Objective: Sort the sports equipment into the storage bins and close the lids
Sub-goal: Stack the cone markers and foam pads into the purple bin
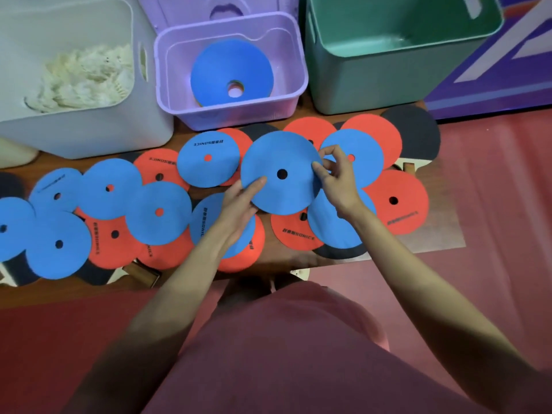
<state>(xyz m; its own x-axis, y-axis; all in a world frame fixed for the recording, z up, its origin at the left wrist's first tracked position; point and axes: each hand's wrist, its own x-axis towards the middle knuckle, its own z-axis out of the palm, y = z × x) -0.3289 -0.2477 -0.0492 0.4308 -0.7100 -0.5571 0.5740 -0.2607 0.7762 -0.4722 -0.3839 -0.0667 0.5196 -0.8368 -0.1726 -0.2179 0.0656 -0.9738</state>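
Pinching the blue disc (280, 174) at opposite edges, left hand (239, 201) and right hand (334, 177) hold it above the desk (277, 255). It looks thin, light, floppy; rim holds suit it. Purple bin (233, 70) lies just beyond.

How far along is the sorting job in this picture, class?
Done: the white bin holds shuttlecocks, and the purple bin has a blue disc. In hand: both hands, left hand and right hand, hold another blue disc. Left: many discs, the paddles, the green bin, all lids.
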